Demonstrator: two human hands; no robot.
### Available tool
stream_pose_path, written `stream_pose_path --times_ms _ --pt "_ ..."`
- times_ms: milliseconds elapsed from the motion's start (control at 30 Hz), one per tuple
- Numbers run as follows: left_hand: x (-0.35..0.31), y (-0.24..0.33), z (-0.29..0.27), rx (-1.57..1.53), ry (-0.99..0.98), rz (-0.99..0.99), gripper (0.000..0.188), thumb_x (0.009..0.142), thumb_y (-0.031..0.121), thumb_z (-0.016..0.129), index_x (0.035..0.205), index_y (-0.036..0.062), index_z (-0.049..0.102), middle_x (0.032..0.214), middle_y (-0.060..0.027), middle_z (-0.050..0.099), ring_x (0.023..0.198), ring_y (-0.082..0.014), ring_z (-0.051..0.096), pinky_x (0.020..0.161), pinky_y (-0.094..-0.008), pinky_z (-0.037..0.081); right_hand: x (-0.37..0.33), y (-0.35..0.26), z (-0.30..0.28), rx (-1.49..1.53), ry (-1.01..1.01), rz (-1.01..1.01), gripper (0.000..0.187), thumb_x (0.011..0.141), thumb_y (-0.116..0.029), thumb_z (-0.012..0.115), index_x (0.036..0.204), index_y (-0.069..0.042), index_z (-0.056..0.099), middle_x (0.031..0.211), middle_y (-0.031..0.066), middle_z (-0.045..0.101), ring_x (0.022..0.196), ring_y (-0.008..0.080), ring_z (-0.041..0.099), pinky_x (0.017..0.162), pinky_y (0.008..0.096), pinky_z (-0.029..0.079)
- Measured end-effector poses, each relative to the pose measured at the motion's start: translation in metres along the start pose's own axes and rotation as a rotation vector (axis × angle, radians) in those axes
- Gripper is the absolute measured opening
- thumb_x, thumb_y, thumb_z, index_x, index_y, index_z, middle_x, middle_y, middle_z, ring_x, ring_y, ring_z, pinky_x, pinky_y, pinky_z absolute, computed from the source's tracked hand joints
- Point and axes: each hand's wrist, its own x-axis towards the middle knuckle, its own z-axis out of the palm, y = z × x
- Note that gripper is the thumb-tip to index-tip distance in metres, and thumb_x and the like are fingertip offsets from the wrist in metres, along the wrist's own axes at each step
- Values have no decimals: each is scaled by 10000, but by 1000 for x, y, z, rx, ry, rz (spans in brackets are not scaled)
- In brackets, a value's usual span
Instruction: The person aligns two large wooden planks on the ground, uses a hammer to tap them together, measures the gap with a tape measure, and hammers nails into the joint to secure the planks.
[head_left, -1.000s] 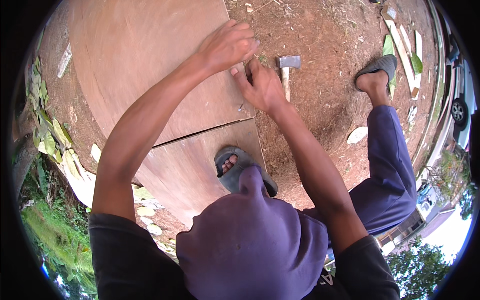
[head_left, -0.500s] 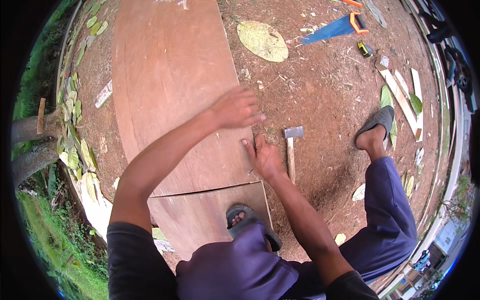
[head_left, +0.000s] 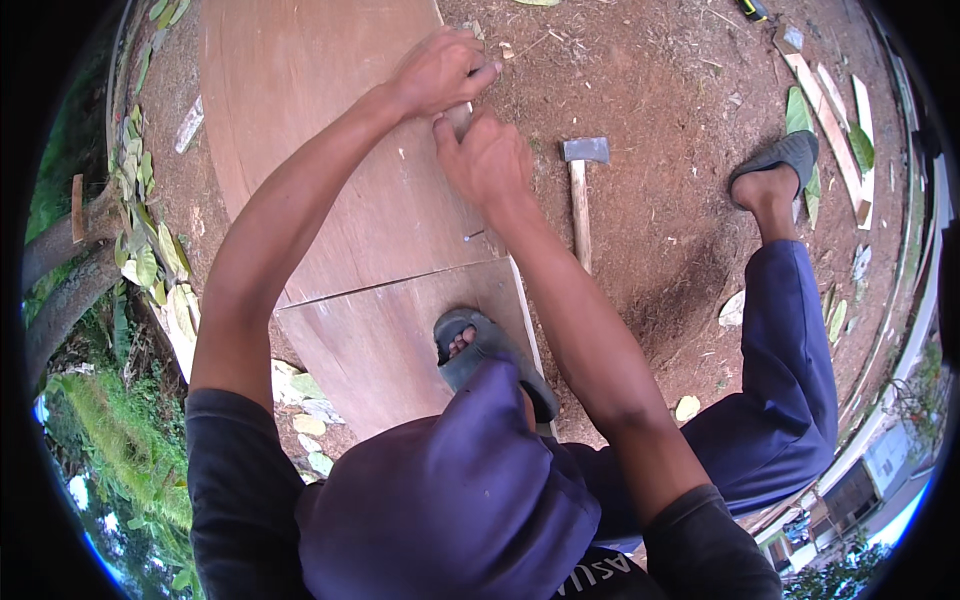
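Observation:
A long plywood sheet (head_left: 310, 130) lies on the ground, its lower end meeting a second plywood piece (head_left: 350, 345) along a thin seam. At the sheet's right edge my left hand (head_left: 440, 75) is closed, fingers curled; whatever is in them is hidden. Just below it, my right hand (head_left: 488, 155) grips the same edge, thumb on top and fingers over the side. A small nail (head_left: 473, 236) shows on the sheet near the seam. To the right of my right hand lies a hatchet (head_left: 585, 150) with a wooden handle.
My sandalled foot (head_left: 470, 350) presses on the lower plywood piece. The other foot (head_left: 780, 165) stands on the dirt at right, beside wooden strips (head_left: 825, 130). A tape measure (head_left: 752, 10) lies at the top right. Leaves and tree trunks (head_left: 75, 245) border the left.
Both hands have moved farther up the plywood's right edge, and my right thumb now rests on the sheet. The gap at the seam looks narrower. The view has shifted; the saw is out of sight.

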Motion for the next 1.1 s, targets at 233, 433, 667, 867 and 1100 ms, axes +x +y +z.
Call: stream_pose_path --times_ms 233,433,667,867,1100 --pt "3 22 -9 158 -107 -138 457 990 319 544 693 8 701 763 -180 674 830 -364 650 869 -475 467 2 1 8 15 -15 -32 584 924 -420 642 1119 130 612 1008 361 699 1003 479 699 916 532 541" --pt "4 26 -8 197 -115 -130 490 1005 327 527 679 1 693 769 -189 677 824 -374 648 882 -479 471 -11 9 2 133 -15 -120 666 932 -494 679 1103 147 615 1014 380 688 1031 491 686 894 513 553" --pt "0 33 -20 234 -175 -166 467 1017 322 509 732 -3 686 817 -192 647 860 -377 609 884 -487 449 -20 4 -1 170 -70 -139 617 939 -448 710 1077 146 619 1000 385 683 992 508 690 858 524 561" --pt "2 33 -24 169 -81 -59 492 1017 327 513 683 -14 632 762 -196 629 813 -391 604 862 -510 452 -34 4 -6 208 2 -152 597 935 -430 720 1042 144 597 936 392 674 941 520 690 808 541 562" --pt "-2 29 1 195 -17 -86 482 1015 301 539 667 -15 647 760 -187 651 811 -380 619 857 -499 469 -22 26 11 91 55 -200 598 925 -470 730 951 107 571 810 383 661 823 506 703 720 535 561"
